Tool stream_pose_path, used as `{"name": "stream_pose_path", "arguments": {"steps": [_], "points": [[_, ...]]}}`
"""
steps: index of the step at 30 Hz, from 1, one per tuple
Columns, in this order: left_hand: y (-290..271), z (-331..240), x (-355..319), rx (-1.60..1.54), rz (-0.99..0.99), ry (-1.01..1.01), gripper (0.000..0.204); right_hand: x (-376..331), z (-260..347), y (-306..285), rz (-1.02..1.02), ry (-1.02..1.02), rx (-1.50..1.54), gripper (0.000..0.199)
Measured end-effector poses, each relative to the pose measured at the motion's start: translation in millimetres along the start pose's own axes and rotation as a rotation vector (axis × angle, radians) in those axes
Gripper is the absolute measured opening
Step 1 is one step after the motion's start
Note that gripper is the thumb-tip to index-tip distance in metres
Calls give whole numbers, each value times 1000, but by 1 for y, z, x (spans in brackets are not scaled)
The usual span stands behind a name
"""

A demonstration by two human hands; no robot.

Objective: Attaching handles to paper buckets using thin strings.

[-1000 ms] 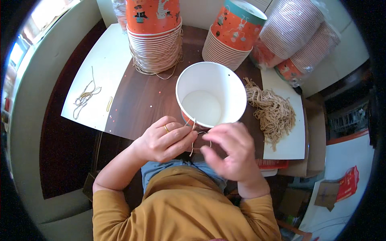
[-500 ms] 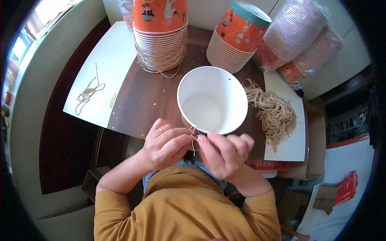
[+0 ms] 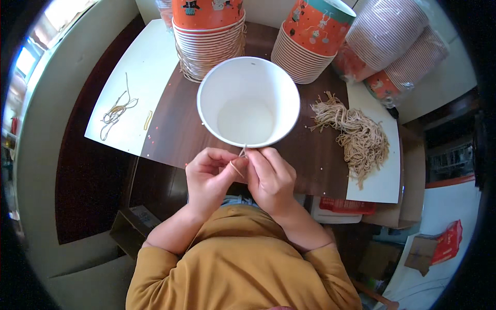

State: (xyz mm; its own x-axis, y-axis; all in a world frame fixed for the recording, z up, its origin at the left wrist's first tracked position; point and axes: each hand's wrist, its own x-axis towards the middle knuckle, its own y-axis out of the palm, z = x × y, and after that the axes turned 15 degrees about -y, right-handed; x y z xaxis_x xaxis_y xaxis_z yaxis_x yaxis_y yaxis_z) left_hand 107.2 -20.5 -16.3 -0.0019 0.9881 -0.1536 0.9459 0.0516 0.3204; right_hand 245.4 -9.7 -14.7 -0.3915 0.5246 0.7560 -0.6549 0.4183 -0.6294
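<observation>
A large paper bucket [image 3: 283,103], white inside, stands with its open mouth up at the near middle of the table. Just below its near rim, my two hands meet over a thin beige cord [image 3: 236,167]. My left hand [image 3: 207,173] pinches the cord between thumb and fingers, and a short end sticks out over the thumb. Against the bucket's rim, my right hand [image 3: 272,178] has its fingers pressed together on the same cord. The exact crossing of the strands is hidden by my fingertips.
Beyond stand an orange stack of nested buckets [image 3: 209,49] with cords hanging around it and another stack [image 3: 305,57]. Wrapped buckets [image 3: 385,41] lie at the far right. A heap of beige cords [image 3: 364,144] is on the right, loose cord [image 3: 118,111] on the left white board [image 3: 147,67].
The bucket has shifted left and away from me. My right hand has moved in beside my left, and both hands now sit close together at the rim with the cord.
</observation>
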Motion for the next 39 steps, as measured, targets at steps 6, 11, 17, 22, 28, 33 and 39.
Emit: {"name": "stream_pose_path", "arguments": {"steps": [6, 11, 17, 22, 28, 33, 39], "points": [[-12, -1, 9, -169, 55, -104, 8, 22, 1, -5, -2, 396, 860, 22], [-13, -5, 6, 59, -71, 11, 9, 19, 2, 5, -135, 891, 1427, 17], [-20, -7, 11, 800, -250, 717, 19, 15, 0, 15, -206, 1057, 1645, 21], [-25, -11, 16, 919, -250, 950, 27, 20, 6, 7, -160, 1097, 1567, 24], [-33, -20, 18, 1066, -173, 1044, 29, 17, 7, 12, -225, 1145, 1656, 20], [-33, -22, 18, 1052, -174, 1033, 25, 17, -3, 20, -222, 1245, 1758, 17], [-34, -34, 10, 902, -173, 745, 20, 12, -25, 13, -54, 1218, 1677, 19]]}}
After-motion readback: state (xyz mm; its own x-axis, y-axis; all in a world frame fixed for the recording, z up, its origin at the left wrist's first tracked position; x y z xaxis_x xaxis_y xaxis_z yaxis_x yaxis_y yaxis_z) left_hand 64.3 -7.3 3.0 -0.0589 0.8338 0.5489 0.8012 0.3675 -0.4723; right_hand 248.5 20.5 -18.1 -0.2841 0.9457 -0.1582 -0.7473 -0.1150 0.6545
